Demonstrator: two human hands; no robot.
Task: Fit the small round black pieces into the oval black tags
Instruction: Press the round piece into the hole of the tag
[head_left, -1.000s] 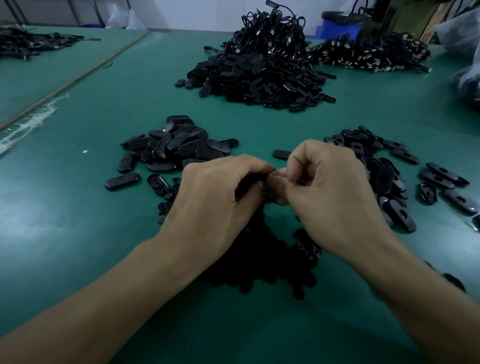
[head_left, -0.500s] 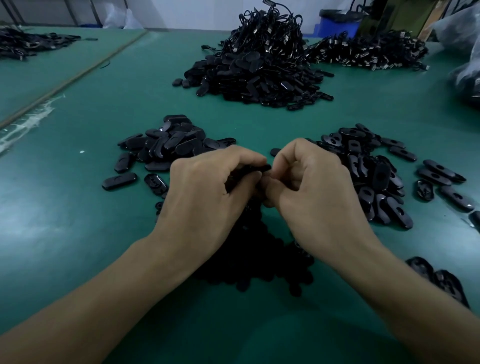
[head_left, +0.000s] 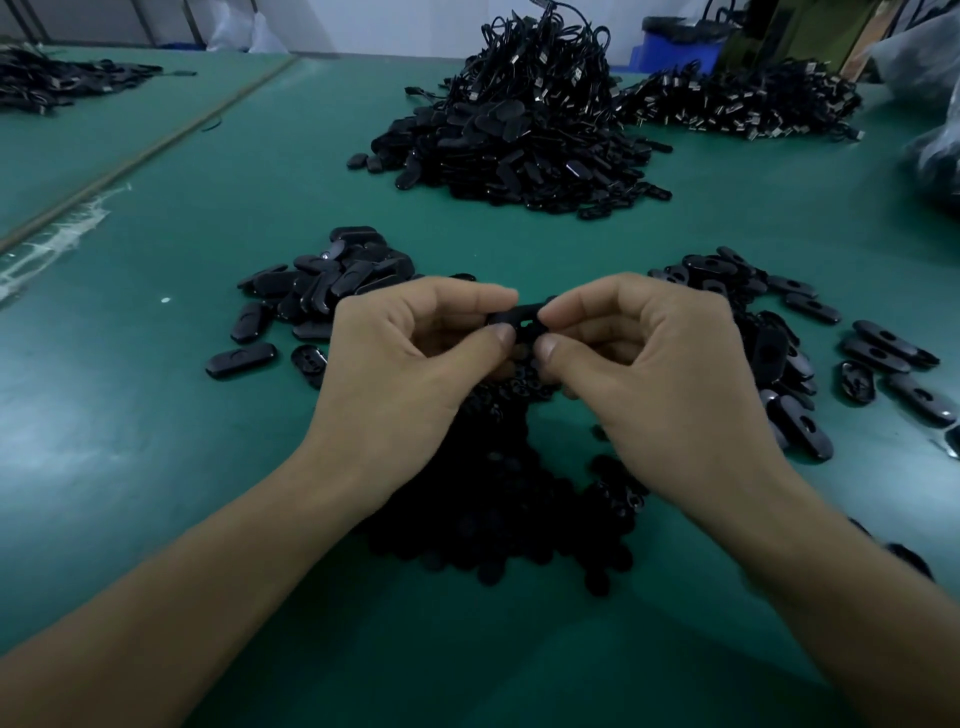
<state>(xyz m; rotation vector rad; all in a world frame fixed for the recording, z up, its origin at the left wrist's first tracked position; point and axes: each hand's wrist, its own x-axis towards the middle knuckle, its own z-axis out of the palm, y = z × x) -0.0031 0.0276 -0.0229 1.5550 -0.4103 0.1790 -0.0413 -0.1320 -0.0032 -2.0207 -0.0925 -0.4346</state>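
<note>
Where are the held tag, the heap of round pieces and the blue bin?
tag (head_left: 525, 314), head view, top edge between the fingertips.
round pieces (head_left: 493, 519), head view, middle of the heap.
blue bin (head_left: 675, 54), head view, front wall.

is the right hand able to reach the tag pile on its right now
Likely yes, once freed: the right hand pinches the oval tag with the left hand, but the tag pile lies just beside it, nothing between.
</note>
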